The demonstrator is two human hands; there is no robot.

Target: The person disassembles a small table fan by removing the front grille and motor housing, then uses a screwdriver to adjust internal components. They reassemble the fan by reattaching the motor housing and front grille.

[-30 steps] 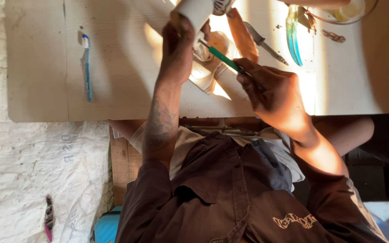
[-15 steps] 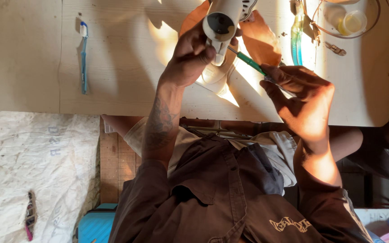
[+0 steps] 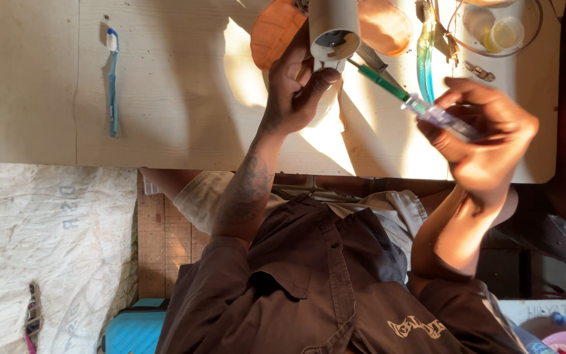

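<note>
Overhead, the left hand (image 3: 299, 82) grips a white cylindrical tube (image 3: 333, 29) above the tabletop (image 3: 165, 98); the right hand (image 3: 486, 134) pinches a green-tipped screwdriver (image 3: 414, 101), its tip just short of the tube's open end, so not yet inserted.

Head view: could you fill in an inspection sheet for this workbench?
Surface: pale wooden table, sunlit in patches.
Job's things: white cylinder; green-shafted screwdriver with its tip at the cylinder's open end.
Clutter: blue toothbrush, orange shell pieces, clear round dish with a small pot.
Grippers: left hand grips the cylinder; right hand holds the screwdriver's clear handle.
Cables: a thin wire seems to loop by the dish.
Surroundings: white sacking, blue box.
</note>
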